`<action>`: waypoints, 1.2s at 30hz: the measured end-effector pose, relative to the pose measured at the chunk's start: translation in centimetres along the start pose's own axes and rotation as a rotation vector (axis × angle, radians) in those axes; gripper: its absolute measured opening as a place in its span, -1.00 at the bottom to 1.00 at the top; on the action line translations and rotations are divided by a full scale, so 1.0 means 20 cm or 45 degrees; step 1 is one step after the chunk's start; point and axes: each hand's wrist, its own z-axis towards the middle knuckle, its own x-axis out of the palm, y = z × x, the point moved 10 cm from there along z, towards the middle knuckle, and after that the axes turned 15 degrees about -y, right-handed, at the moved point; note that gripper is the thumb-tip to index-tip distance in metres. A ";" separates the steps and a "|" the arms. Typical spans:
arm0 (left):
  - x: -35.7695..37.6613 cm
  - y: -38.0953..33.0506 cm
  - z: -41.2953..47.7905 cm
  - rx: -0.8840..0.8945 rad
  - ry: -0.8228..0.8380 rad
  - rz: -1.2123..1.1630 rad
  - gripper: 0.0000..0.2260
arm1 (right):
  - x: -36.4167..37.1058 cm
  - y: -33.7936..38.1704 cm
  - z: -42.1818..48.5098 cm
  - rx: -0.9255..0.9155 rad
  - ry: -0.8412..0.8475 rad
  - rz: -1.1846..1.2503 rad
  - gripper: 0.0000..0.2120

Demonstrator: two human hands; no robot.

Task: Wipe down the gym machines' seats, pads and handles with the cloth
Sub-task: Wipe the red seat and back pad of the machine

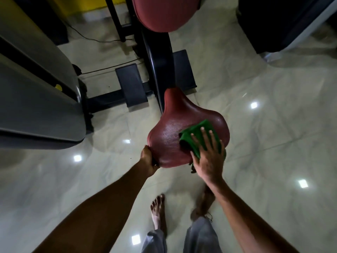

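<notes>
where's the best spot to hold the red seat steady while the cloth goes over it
Probably the wide near edge of the seat at its left corner, coming from the near left and gripping round the rim, as the left hand does. That edge stands free above the floor, and it lies clear of the cloth under the right hand.

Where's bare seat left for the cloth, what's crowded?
Free: seat, left half and nose, between the left hand gripping its rear edge and the green cloth under the right hand; floor tiles right of it. Crowded: footplates and frame post ahead.
</notes>
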 end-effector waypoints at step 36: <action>0.01 0.02 -0.03 -0.006 -0.059 -0.255 -0.60 | 0.04 0.48 0.15 -0.637 0.129 0.402 -0.32</action>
